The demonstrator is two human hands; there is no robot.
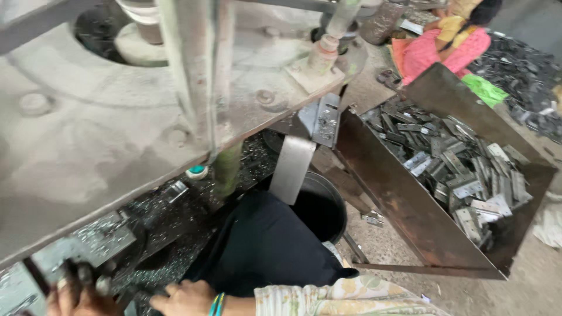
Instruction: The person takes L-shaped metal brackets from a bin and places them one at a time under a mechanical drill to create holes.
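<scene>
Hinge plates (pixel 462 175) heaped in rusty bin (pixel 404 205)

Two hands in view at the bottom edge: left hand (pixel 79 295) and right hand (pixel 186 297), one each. One rusty metal bin (pixel 404 205), one heap of flat metal hinge plates (pixel 462 175) inside it, far too many to count. A second loose heap of the same plates (pixel 521 76) on the floor top right, also uncountable. One dark round bucket (pixel 325 210). One grey press machine table (pixel 105 146). One other person in pink (pixel 451 44) sitting behind. One green cloth (pixel 486 89). One stray plate (pixel 372 219) on the floor by the bucket.
</scene>
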